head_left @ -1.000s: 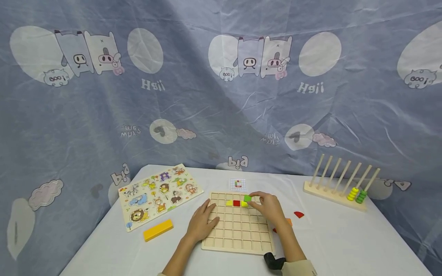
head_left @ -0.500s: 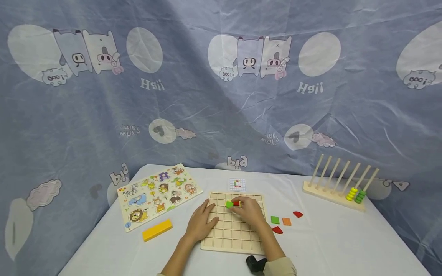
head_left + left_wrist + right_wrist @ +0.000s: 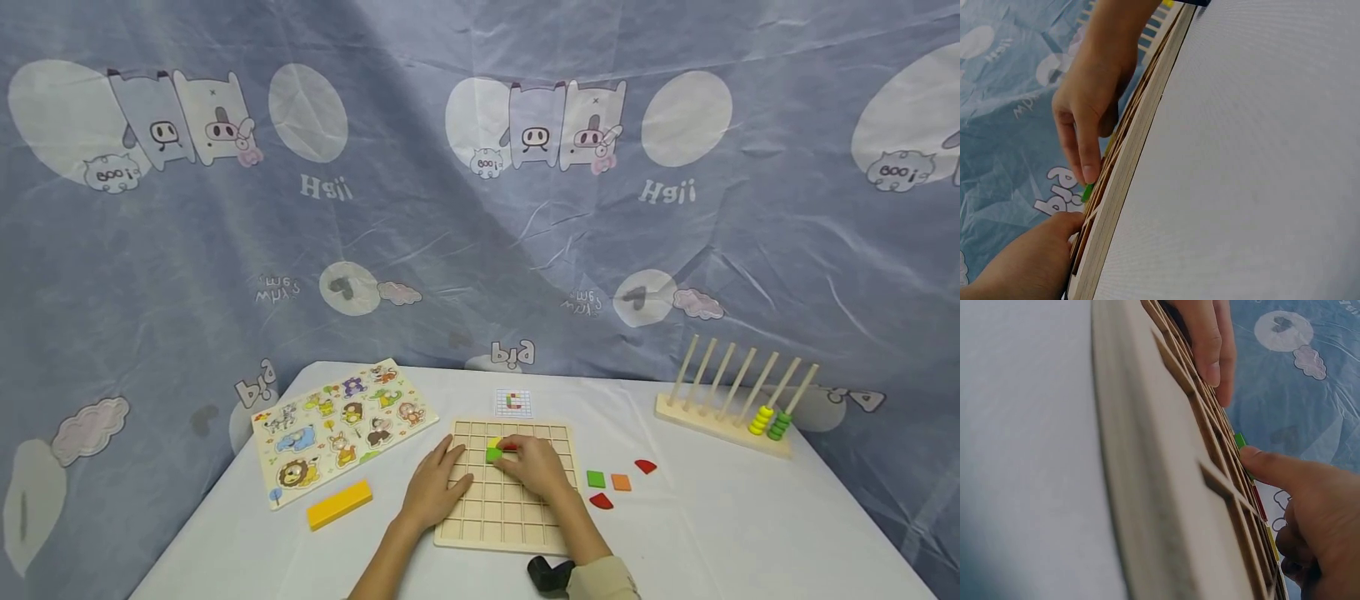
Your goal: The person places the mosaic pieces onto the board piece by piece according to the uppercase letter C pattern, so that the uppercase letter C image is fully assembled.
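Green tile (image 3: 492, 456), pinched by the right hand (image 3: 536, 467), has shifted nearer on the grid board's (image 3: 504, 510) far-left part, baring a yellow piece (image 3: 493, 442); placing seems underway. Left hand (image 3: 435, 487), fingers apart, touches its edge.

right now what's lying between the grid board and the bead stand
A green tile, an orange tile and two red wedges, shown in the head view.

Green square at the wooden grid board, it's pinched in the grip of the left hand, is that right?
Not quite: the green square at the wooden grid board is pinched in the grip of the right hand, not the left hand. The head view shows it.
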{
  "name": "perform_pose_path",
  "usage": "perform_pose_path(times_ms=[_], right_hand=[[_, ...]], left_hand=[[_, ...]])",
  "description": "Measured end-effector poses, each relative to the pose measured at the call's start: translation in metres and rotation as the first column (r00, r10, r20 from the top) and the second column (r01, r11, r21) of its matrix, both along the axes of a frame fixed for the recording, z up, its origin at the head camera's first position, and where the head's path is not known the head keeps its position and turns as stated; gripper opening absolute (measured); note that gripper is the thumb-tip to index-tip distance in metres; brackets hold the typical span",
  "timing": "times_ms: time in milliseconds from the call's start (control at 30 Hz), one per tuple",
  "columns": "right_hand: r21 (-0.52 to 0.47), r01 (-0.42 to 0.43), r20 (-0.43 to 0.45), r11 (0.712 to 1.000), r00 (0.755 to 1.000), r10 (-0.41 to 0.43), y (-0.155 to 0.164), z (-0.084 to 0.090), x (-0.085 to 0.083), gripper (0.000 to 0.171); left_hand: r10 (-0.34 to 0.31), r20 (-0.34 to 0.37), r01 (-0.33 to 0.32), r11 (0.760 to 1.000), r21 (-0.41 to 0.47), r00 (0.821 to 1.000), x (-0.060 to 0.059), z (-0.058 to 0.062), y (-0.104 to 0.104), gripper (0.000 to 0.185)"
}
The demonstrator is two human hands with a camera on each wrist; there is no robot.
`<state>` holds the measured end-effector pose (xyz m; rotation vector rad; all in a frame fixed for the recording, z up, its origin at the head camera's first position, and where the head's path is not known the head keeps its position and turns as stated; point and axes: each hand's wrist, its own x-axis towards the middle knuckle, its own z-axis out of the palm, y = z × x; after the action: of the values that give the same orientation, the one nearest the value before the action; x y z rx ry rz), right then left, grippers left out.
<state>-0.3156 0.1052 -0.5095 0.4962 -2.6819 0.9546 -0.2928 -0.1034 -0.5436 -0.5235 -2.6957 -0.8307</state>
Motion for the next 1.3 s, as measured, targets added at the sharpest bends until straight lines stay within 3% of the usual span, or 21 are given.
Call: perform_pose_path(times_ms=[400, 700, 900, 1300], right_hand=[[-0.036, 0.005, -0.02, 0.999, 1.0, -0.006, 0.002, -0.005, 0.0, 0.027], [-0.16, 0.033, 0.038, 0.987, 0.999, -0.028, 0.014, 0.017, 0.008, 0.022], [-0.143, 0.042, -0.038, 0.989, 0.998, -0.048, 0.031, 0.033, 0.015, 0.026], [-0.104, 0.106, -0.024, 0.989, 0.994, -0.109, 0.083, 0.037, 0.028, 0.025]], left_hand=[[0.0, 0.006, 0.0, 1.0, 0.01, 1.0, -0.001, -0.003, 0.0, 0.054], [0.0, -0.003, 0.0, 1.0, 0.008, 1.0, -0.001, -0.004, -0.001, 0.054], [-0.004, -0.01, 0.004, 1.0, 0.008, 1.0, -0.001, -0.002, -0.001, 0.054], [-0.003, -0.012, 0.003, 1.0, -0.003, 1.0, -0.001, 0.0, 0.0, 0.054]])
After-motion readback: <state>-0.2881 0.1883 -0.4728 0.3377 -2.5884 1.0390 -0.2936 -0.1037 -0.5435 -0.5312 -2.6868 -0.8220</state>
